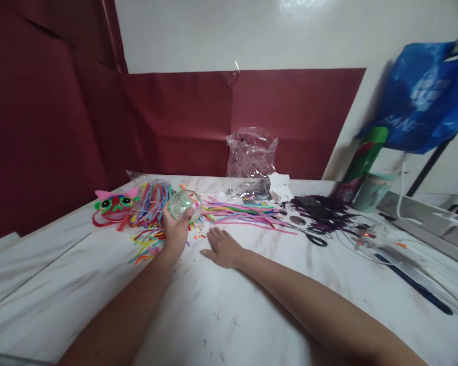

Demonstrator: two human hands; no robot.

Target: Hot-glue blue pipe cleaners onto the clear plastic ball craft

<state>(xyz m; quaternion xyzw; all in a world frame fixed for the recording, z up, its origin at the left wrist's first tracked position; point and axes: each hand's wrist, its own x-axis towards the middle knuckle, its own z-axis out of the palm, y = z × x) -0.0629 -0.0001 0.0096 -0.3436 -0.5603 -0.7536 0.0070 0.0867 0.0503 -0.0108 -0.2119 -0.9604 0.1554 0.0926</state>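
My left hand (176, 231) is wrapped round a clear round ball (185, 203) with bits of colour showing in it; whether it is closed all round I cannot tell. Flat on the white marbled table (198, 315) lies my right hand (223, 247), fingers spread and holding nothing. Small cut bits of pipe cleaner (147, 246) are strewn to the left of the ball. Beyond my right hand stretches a bundle of long pipe cleaners (248, 213), mostly pink, green and yellow. A plastic bag of pipe cleaners (152, 201) sits just left of the ball.
At the left is a colourful face-shaped craft piece (116, 206). Scissors (315, 238), a roll of tape (297, 220), a phone (316, 207) on purple strands and cables lie to the right. A crumpled clear bag (252, 155) stands at the back, and a cup (374, 193) far right.
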